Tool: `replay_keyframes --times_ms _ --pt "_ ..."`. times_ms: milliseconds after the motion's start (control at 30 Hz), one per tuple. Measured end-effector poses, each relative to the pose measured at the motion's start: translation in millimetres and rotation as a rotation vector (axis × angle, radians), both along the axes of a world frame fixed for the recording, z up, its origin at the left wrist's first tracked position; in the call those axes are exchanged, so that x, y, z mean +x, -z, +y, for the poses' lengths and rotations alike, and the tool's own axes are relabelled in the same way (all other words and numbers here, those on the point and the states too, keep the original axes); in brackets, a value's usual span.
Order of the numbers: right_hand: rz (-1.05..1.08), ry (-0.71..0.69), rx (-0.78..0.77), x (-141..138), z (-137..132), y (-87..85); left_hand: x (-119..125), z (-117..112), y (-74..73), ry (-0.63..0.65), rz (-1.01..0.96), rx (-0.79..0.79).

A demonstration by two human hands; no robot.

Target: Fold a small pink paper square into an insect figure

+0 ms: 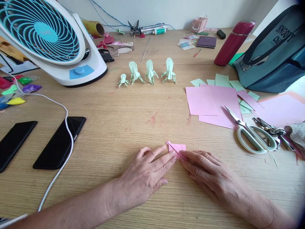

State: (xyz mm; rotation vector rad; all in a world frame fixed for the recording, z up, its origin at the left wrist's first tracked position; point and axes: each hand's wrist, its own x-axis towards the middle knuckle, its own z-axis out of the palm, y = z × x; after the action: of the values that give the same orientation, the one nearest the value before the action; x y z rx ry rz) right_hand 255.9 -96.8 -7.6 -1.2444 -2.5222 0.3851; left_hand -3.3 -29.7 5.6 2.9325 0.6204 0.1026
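Observation:
A small folded piece of pink paper [177, 147] lies on the table in front of me, with a slanting crease and a tiny folded knob at its upper left corner. My left hand [149, 171] reaches in from the left, its fingers stretched and somewhat spread, fingertips pressing on the paper's left and lower edge. On the other side, my right hand [209, 173] has its fingers together and closed on the paper's lower right corner. The fingertips of both hands nearly meet and cover the lower part of the paper. My right thumb is mostly hidden.
Several pale green origami figures [150, 72] stand in a row farther back. To the right lie pink sheets [202, 101], scissors [254, 135] and keys [274, 132]. A red flask [234, 43] and bag [269, 60] stand behind. At left are a fan [78, 71], phones [57, 146] and white cable [69, 132].

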Motion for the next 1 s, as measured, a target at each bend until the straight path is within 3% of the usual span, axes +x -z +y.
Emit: replay_keyframes --times_ms 200,733,1000 --pt "-0.016 0.02 0.012 -0.4 -0.5 0.2 -3.0 1.3 1.5 0.015 -0.01 -0.038" --pt "0.029 0.046 0.097 -3.3 -1.1 3.6 -2.9 -2.3 4.4 -0.012 -0.016 0.053" --pt "0.044 -0.162 0.063 -5.5 -1.5 -4.2 1.1 -1.3 1.9 -0.031 -0.016 0.064"
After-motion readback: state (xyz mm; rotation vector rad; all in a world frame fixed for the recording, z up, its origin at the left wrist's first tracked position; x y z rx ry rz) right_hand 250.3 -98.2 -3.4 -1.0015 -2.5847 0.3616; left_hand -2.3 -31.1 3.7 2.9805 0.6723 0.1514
